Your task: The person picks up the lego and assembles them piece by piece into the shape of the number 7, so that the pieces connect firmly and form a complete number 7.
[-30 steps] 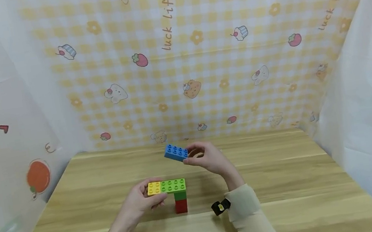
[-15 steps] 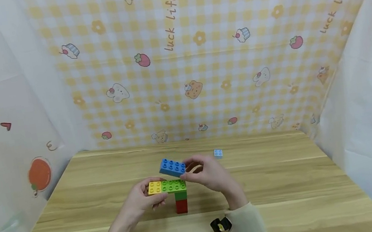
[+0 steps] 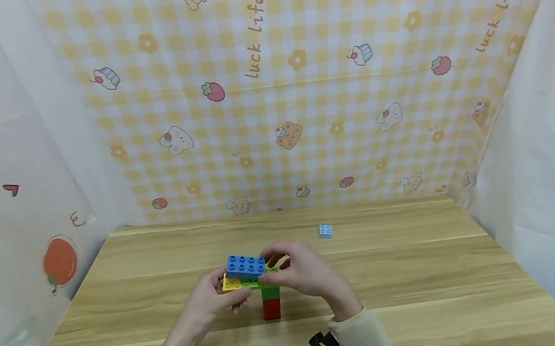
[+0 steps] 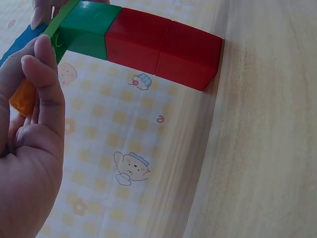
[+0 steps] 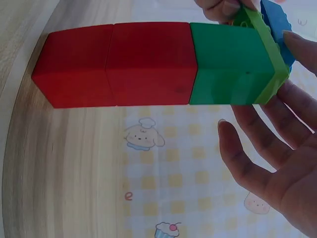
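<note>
A tower of two red bricks and a green brick stands upright on the table, topped by a lime-green plate that reaches out to the left. At the plate's left end my left hand pinches a yellow brick. My right hand pinches the right end of a blue eight-stud brick. That brick lies over the plate and the yellow brick, slightly tilted in the head view; whether its studs are pressed home I cannot tell.
A small light-blue four-stud brick lies farther back on the wooden table. A checked cloth backdrop hangs behind the table, with white sheets at both sides.
My right hand has brought the blue brick down and left, from above the structure to over the plate and yellow brick. The left hand keeps its grip in place.
</note>
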Demonstrator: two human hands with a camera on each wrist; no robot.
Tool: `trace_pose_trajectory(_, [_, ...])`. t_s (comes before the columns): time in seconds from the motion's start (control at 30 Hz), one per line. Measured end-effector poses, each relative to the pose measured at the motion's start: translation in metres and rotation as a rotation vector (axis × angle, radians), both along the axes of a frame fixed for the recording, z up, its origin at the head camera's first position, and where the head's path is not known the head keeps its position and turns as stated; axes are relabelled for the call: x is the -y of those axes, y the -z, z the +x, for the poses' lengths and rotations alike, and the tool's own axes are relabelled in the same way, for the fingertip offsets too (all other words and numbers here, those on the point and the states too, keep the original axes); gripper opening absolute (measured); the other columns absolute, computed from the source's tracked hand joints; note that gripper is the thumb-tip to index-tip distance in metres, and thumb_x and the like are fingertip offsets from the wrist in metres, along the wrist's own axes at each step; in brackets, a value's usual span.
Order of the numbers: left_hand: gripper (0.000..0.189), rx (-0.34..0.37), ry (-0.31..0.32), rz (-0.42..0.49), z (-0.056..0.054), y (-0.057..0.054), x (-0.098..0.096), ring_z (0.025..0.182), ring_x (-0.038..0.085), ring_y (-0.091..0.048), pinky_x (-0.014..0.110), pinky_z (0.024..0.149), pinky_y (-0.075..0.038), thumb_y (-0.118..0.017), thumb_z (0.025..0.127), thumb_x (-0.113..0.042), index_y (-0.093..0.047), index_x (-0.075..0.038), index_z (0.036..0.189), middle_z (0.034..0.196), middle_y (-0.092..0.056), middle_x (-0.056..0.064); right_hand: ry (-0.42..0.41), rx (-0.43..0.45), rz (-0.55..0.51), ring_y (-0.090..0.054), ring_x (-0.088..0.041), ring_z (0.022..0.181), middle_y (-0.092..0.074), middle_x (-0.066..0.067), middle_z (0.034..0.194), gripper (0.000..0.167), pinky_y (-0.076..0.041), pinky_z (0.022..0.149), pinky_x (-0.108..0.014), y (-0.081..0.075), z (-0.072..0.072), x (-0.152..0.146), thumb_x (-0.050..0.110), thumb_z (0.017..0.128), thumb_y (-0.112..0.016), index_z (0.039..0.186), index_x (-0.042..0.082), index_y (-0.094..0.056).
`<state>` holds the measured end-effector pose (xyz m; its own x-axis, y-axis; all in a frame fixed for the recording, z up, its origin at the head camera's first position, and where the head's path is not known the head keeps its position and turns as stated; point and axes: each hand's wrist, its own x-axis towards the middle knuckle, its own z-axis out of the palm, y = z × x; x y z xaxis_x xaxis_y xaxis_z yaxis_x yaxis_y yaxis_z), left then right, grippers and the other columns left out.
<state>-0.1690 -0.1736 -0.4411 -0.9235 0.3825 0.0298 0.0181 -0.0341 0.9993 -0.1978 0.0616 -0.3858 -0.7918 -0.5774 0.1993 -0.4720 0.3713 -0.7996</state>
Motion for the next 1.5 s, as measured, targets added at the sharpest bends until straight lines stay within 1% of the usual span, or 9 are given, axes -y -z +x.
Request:
trace_pose_trajectory(0.23, [0.049, -0.028, 0.027, 0.018, 0.0, 0.002, -0.004, 0.077, 0.03, -0.065, 0.025, 0.062, -0.052, -0.071, 0.09, -0.011, -0.049, 0.009, 0.129, 0.107, -0.061, 0.032, -0.017, -0.033, 0.03, -0.06, -0.011, 0.09, -0.066, 0.006, 0.102, 0.028, -0.052, 0.076, -0.027, 0.0, 0.004, 0.0, 0.019, 0.086, -0.077, 0.11, 0.01, -0.068])
trace_pose_trajectory(0.43, [0.048, -0.025, 0.034, 0.027, 0.0, 0.006, -0.003, 0.076, 0.028, -0.065, 0.025, 0.061, -0.052, -0.071, 0.09, -0.009, -0.049, 0.009, 0.129, 0.108, -0.061, 0.032, -0.027, -0.038, 0.058, -0.06, -0.009, 0.089, -0.065, 0.007, 0.099, 0.027, -0.051, 0.074, -0.024, 0.0, 0.007, 0.002, 0.018, 0.086, -0.077, 0.11, 0.01, -0.068])
trace_pose_trajectory(0.57, [0.048, -0.017, 0.027, 0.03, 0.001, 0.005, -0.001, 0.076, 0.028, -0.066, 0.026, 0.061, -0.052, -0.071, 0.09, -0.009, -0.049, 0.01, 0.128, 0.11, -0.058, 0.037, -0.029, -0.049, 0.086, -0.059, -0.009, 0.089, -0.065, 0.007, 0.1, 0.028, -0.051, 0.075, -0.024, -0.002, 0.008, 0.004, 0.019, 0.086, -0.077, 0.111, 0.01, -0.068])
trace_pose_trajectory(1.0, [0.046, -0.052, 0.014, -0.003, 0.0, -0.002, 0.001, 0.074, 0.026, -0.065, 0.028, 0.064, -0.053, -0.071, 0.09, -0.008, -0.05, 0.012, 0.126, 0.104, -0.062, 0.031, -0.03, -0.075, 0.176, -0.059, -0.006, 0.089, -0.065, 0.008, 0.099, 0.031, -0.049, 0.077, -0.024, -0.009, 0.007, 0.009, 0.021, 0.087, -0.077, 0.115, 0.011, -0.067])
trace_pose_trajectory(1.1, [0.045, -0.062, 0.026, 0.011, -0.001, -0.003, 0.0, 0.074, 0.024, -0.066, 0.027, 0.064, -0.053, -0.07, 0.09, -0.006, -0.05, 0.013, 0.125, 0.103, -0.065, 0.025, -0.031, -0.067, 0.18, -0.059, -0.006, 0.089, -0.065, 0.008, 0.099, 0.032, -0.049, 0.077, -0.024, -0.01, 0.007, 0.008, 0.02, 0.087, -0.077, 0.116, 0.011, -0.066])
trace_pose_trajectory(1.23, [0.043, -0.073, 0.044, 0.03, -0.001, -0.003, -0.002, 0.074, 0.022, -0.066, 0.026, 0.064, -0.053, -0.07, 0.09, -0.004, -0.051, 0.014, 0.124, 0.103, -0.065, 0.024, -0.029, -0.072, 0.201, -0.059, -0.007, 0.09, -0.065, 0.008, 0.1, 0.037, -0.048, 0.078, -0.025, -0.011, 0.007, 0.006, 0.023, 0.086, -0.077, 0.119, 0.011, -0.066])
trace_pose_trajectory(1.37, [0.042, -0.07, 0.049, 0.031, -0.001, -0.003, -0.002, 0.074, 0.02, -0.066, 0.026, 0.064, -0.053, -0.069, 0.09, -0.006, -0.051, 0.012, 0.123, 0.103, -0.067, 0.02, -0.041, -0.131, 0.208, -0.059, -0.007, 0.095, -0.066, 0.005, 0.108, 0.051, -0.049, 0.081, -0.025, -0.011, 0.008, 0.008, 0.027, 0.085, -0.078, 0.13, 0.011, -0.06])
trace_pose_trajectory(1.43, [0.041, -0.061, 0.047, 0.032, 0.0, -0.003, -0.002, 0.074, 0.02, -0.065, 0.026, 0.064, -0.053, -0.069, 0.091, -0.007, -0.051, 0.011, 0.124, 0.103, -0.067, 0.019, -0.051, -0.178, 0.199, -0.059, -0.007, 0.097, -0.066, 0.003, 0.112, 0.052, -0.049, 0.083, -0.025, -0.011, 0.009, 0.009, 0.029, 0.086, -0.077, 0.131, 0.011, -0.06])
trace_pose_trajectory(1.5, [0.041, -0.05, 0.044, 0.032, 0.001, -0.003, -0.003, 0.075, 0.02, -0.065, 0.026, 0.065, -0.053, -0.069, 0.091, -0.008, -0.051, 0.011, 0.124, 0.105, -0.065, 0.023, -0.054, -0.211, 0.186, -0.059, -0.007, 0.096, -0.066, 0.003, 0.112, 0.046, -0.048, 0.083, -0.024, -0.01, 0.01, 0.011, 0.03, 0.087, -0.076, 0.127, 0.01, -0.063])
